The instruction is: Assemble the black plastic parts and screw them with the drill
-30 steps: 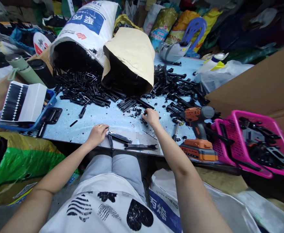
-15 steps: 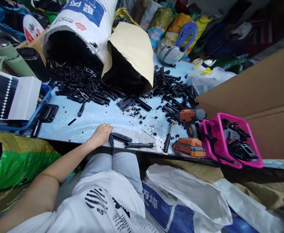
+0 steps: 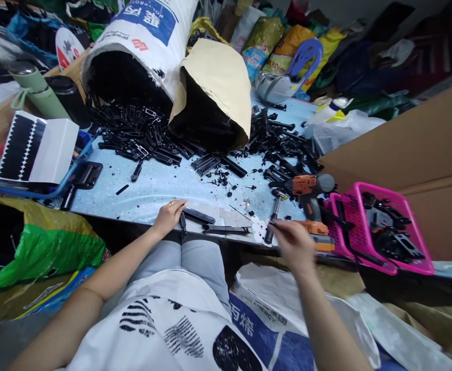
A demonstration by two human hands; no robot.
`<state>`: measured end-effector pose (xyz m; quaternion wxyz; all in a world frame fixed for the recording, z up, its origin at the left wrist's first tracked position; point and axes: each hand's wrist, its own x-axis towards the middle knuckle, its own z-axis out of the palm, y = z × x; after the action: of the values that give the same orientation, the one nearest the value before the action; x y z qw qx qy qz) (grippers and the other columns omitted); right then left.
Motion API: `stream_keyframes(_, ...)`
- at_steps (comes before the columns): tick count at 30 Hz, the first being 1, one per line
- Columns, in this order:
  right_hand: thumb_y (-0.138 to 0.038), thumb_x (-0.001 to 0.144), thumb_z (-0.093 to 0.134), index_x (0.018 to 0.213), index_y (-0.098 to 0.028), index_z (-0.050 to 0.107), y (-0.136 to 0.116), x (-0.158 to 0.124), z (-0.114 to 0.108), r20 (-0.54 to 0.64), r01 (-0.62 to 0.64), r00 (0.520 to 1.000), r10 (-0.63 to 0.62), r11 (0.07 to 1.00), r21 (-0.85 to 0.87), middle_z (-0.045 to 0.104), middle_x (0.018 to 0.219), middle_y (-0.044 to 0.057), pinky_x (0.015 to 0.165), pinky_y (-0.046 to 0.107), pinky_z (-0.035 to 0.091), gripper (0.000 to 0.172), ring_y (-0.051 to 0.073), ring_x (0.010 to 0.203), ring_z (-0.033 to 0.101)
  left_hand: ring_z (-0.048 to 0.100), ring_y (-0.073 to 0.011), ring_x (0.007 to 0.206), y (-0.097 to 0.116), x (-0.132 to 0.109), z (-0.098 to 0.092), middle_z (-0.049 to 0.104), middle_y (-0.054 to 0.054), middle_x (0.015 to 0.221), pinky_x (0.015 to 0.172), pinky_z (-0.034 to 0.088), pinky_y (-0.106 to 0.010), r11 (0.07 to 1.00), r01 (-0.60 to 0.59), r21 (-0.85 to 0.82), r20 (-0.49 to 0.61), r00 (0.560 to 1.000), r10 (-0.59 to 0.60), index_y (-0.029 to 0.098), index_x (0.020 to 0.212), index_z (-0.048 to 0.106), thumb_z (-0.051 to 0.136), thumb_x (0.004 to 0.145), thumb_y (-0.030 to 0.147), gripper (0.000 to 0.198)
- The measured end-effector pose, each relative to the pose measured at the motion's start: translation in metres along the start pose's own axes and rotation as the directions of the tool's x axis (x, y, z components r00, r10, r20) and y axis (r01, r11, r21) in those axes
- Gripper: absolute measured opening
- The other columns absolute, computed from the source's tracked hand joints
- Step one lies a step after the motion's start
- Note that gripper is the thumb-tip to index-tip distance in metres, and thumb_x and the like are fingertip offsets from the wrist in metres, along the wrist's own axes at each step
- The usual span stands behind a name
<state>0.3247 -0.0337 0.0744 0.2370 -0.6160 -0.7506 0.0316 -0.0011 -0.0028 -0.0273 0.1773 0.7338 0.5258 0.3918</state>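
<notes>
Near the table's front edge my left hand (image 3: 169,217) is closed, its fingertips at the end of a long black bar (image 3: 198,215); what it pinches is too small to make out. A short black part (image 3: 183,222) lies just below those fingers. Beside the bar, a second black part (image 3: 228,229) lies along the edge. My right hand (image 3: 297,242), blurred, is over the front edge with its fingers together near the handle of a hammer (image 3: 275,207); whether it holds something is unclear. It partly covers the orange power drill (image 3: 304,184).
Black plastic parts (image 3: 133,131) are heaped behind, below a white sack (image 3: 144,38) and a paper bag (image 3: 220,67). Pink baskets (image 3: 415,219) stand right, a blue basket (image 3: 48,195) left. Small black pieces (image 3: 222,179) lie mid-table. Cardboard (image 3: 403,139) borders the right.
My right hand has come into view beside the hammer and drill. My left hand stays at the bar's end. The whole view has shifted slightly.
</notes>
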Motion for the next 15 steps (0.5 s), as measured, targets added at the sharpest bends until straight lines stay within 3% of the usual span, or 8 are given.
stream_keyframes(2,-0.033,0.087,0.056,0.089,-0.02,0.065,-0.018,0.017,0.026,0.156,0.038,0.985,-0.074,0.975,0.221,0.067,0.086,0.007,0.071,0.028,0.052,0.016,0.016,0.077,0.064,0.065,-0.0188,0.097,0.003,-0.003,0.004,0.069,-0.008,0.102,0.087,0.053,-0.035,1.0,0.014,0.018,-0.051,0.999,-0.013,0.018,0.108,0.061,0.043,0.094,0.026,0.024)
stream_keyframes(4,-0.028,0.083,0.06,0.086,-0.019,0.066,-0.036,0.035,0.048,0.327,0.034,0.931,-0.16,0.933,0.358,0.068,0.081,0.004,0.067,0.027,0.051,0.011,0.015,0.071,0.064,0.065,-0.0192,0.095,0.005,-0.005,0.008,0.069,-0.009,0.101,0.086,0.053,-0.035,0.999,0.016,0.03,-0.085,0.996,-0.014,0.017,0.107,0.061,0.042,0.094,0.027,0.025)
stream_keyframes(7,-0.019,0.082,0.059,0.084,-0.017,0.066,-0.051,0.05,0.062,0.448,0.07,0.871,-0.199,0.955,0.288,0.067,0.082,0.004,0.067,0.024,0.048,0.008,0.014,0.071,0.063,0.065,-0.0193,0.096,0.005,-0.006,0.01,0.069,-0.01,0.101,0.085,0.053,-0.034,0.999,0.009,0.044,-0.08,0.997,-0.005,0.016,0.109,0.06,0.041,0.095,0.028,0.026)
stream_keyframes(12,-0.01,0.083,0.052,0.085,-0.018,0.067,-0.056,0.047,0.058,0.517,0.189,0.83,-0.211,0.977,0.097,0.067,0.086,0.005,0.066,0.023,0.044,0.016,0.015,0.074,0.063,0.065,-0.0193,0.096,0.006,-0.002,0.011,0.068,-0.008,0.1,0.086,0.053,-0.035,0.998,0.016,0.065,-0.051,0.999,-0.013,0.019,0.111,0.059,0.039,0.095,0.029,0.027)
stream_keyframes(15,-0.007,0.081,0.051,0.085,-0.018,0.068,-0.058,0.048,0.058,0.549,0.257,0.796,-0.256,0.963,0.076,0.068,0.087,0.006,0.067,0.023,0.043,0.021,0.016,0.077,0.064,0.064,-0.0184,0.096,0.007,-0.001,0.01,0.068,-0.008,0.1,0.086,0.052,-0.034,0.998,0.016,0.063,-0.034,0.999,-0.014,0.02,0.113,0.057,0.038,0.096,0.029,0.027)
